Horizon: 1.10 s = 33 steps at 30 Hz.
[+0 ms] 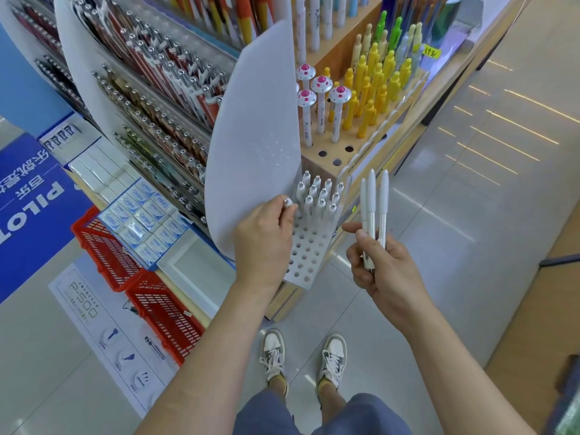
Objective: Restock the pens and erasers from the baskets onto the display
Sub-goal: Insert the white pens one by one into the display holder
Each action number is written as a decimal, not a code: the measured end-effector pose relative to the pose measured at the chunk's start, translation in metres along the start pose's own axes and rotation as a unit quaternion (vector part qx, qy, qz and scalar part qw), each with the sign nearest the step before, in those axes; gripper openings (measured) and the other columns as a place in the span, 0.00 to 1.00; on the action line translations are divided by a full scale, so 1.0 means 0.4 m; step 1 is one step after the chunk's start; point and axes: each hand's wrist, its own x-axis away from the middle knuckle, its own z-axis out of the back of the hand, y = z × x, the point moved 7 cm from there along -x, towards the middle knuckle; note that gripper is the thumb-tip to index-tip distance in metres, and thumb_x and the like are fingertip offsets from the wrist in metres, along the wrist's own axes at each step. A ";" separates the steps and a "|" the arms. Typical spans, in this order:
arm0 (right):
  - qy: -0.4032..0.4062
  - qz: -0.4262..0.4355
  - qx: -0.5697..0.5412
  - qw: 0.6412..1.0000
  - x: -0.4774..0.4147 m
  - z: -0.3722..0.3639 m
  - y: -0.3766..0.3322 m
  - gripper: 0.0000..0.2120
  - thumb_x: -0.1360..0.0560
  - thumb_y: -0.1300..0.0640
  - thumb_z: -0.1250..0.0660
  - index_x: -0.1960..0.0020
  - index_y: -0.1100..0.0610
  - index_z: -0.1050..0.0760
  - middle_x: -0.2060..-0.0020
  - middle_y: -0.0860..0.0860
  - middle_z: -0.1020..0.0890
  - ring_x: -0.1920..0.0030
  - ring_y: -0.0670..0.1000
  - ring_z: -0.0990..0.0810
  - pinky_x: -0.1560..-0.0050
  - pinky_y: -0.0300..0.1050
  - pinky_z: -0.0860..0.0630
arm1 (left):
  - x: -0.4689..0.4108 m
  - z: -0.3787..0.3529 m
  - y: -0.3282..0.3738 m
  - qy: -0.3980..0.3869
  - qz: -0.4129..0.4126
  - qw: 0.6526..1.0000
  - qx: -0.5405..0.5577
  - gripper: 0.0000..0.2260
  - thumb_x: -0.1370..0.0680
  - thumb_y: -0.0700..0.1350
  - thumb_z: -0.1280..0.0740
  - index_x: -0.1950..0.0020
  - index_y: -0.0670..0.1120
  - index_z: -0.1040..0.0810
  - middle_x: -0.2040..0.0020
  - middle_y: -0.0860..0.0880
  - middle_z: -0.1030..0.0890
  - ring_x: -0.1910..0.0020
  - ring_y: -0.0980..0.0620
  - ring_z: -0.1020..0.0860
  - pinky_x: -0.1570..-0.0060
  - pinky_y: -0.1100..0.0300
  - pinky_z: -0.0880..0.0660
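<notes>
My left hand (266, 233) pinches one white pen (289, 203) by its top, at the left edge of a white perforated pen holder (309, 255). Several white pens (320, 196) stand upright in that holder's far rows; its near holes are vacant. To the right, my right hand (381, 265) grips three white pens (373, 208), held upright and clear of the holder. Two red baskets (125, 262) sit on the floor at lower left. Boxed erasers (144, 215) lie in rows on the low shelf above the baskets.
A curved white divider panel (251, 136) rises just behind my left hand. A wooden block (326, 155) holds mushroom-topped and yellow pens. Racks of pens (150, 98) fill the shelf to the left. My feet (301, 356) stand on a tiled floor below the display's corner.
</notes>
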 end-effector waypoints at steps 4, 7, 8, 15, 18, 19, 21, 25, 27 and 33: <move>-0.010 -0.017 -0.013 1.000 -0.005 -0.003 0.008 0.10 0.19 0.58 0.41 0.43 0.56 0.22 0.67 0.53 0.28 0.74 0.48 0.38 0.73 0.38 0.41 | -0.002 -0.029 -0.015 -0.024 -0.002 0.999 -0.042 0.06 0.24 0.43 0.31 0.59 0.43 0.21 0.71 0.55 0.29 0.71 0.58 0.36 0.72 0.69 0.41; -0.014 -0.020 -0.015 1.000 -0.007 -0.002 0.009 0.12 0.19 0.60 0.42 0.39 0.54 0.24 0.66 0.55 0.25 0.73 0.49 0.37 0.75 0.36 0.40 | -0.010 -0.047 -0.013 -0.047 -0.015 0.996 -0.074 0.08 0.24 0.45 0.30 0.63 0.44 0.22 0.70 0.50 0.25 0.71 0.51 0.31 0.73 0.60 0.36; -0.015 -0.018 -0.014 1.000 -0.008 -0.002 0.008 0.13 0.19 0.60 0.43 0.38 0.53 0.25 0.65 0.55 0.24 0.73 0.49 0.37 0.75 0.36 0.40 | -0.013 -0.051 -0.007 -0.050 -0.022 0.995 -0.088 0.09 0.25 0.44 0.30 0.64 0.44 0.23 0.70 0.49 0.25 0.71 0.49 0.30 0.72 0.60 0.36; -0.028 -0.005 -0.005 1.000 -0.005 -0.003 0.002 0.11 0.19 0.60 0.43 0.39 0.58 0.26 0.62 0.57 0.19 0.73 0.50 0.35 0.75 0.36 0.39 | -0.020 -0.092 -0.023 -0.131 0.052 0.971 -0.195 0.13 0.19 0.50 0.41 0.55 0.45 0.22 0.61 0.46 0.20 0.62 0.45 0.23 0.68 0.57 0.40; -0.034 -0.001 0.002 0.999 -0.001 -0.003 -0.002 0.10 0.19 0.61 0.42 0.40 0.59 0.26 0.61 0.57 0.19 0.72 0.51 0.35 0.71 0.42 0.44 | -0.016 -0.095 -0.032 -0.158 0.073 0.959 -0.223 0.15 0.18 0.52 0.45 0.48 0.46 0.23 0.54 0.47 0.19 0.56 0.45 0.22 0.66 0.57 0.38; -0.035 -0.001 0.005 0.999 0.000 -0.003 -0.002 0.10 0.19 0.61 0.42 0.40 0.59 0.26 0.61 0.56 0.19 0.72 0.51 0.34 0.69 0.44 0.46 | -0.016 -0.098 -0.033 -0.166 0.076 0.957 -0.225 0.15 0.18 0.53 0.46 0.48 0.45 0.23 0.54 0.47 0.19 0.56 0.45 0.21 0.65 0.57 0.37; -0.036 -0.002 0.004 0.999 0.002 -0.005 -0.002 0.10 0.19 0.61 0.42 0.40 0.60 0.26 0.62 0.56 0.20 0.72 0.50 0.34 0.68 0.47 0.47 | -0.019 -0.104 -0.030 -0.182 0.080 0.953 -0.230 0.16 0.18 0.53 0.47 0.47 0.45 0.23 0.53 0.46 0.18 0.54 0.44 0.21 0.65 0.57 0.37; -0.038 -0.004 -0.001 0.999 0.006 -0.010 0.000 0.10 0.20 0.62 0.41 0.41 0.59 0.26 0.62 0.56 0.20 0.72 0.49 0.33 0.71 0.42 0.43 | -0.027 -0.106 -0.027 -0.203 0.084 0.946 -0.238 0.17 0.18 0.54 0.47 0.49 0.45 0.22 0.54 0.46 0.18 0.55 0.44 0.21 0.65 0.57 0.36; -0.037 -0.005 -0.009 0.999 0.007 -0.010 0.004 0.10 0.20 0.61 0.41 0.41 0.59 0.25 0.62 0.55 0.21 0.71 0.49 0.33 0.71 0.41 0.42 | -0.026 -0.105 -0.036 -0.213 0.097 0.950 -0.208 0.17 0.18 0.54 0.46 0.50 0.46 0.22 0.55 0.46 0.17 0.55 0.43 0.21 0.64 0.55 0.32; -0.050 -0.009 -0.029 0.998 0.010 -0.008 0.012 0.11 0.20 0.60 0.39 0.41 0.59 0.23 0.63 0.53 0.25 0.69 0.49 0.32 0.72 0.37 0.38 | -0.017 -0.058 -0.011 -0.149 0.096 0.973 -0.146 0.17 0.18 0.51 0.45 0.55 0.45 0.20 0.63 0.46 0.18 0.62 0.43 0.22 0.66 0.55 0.31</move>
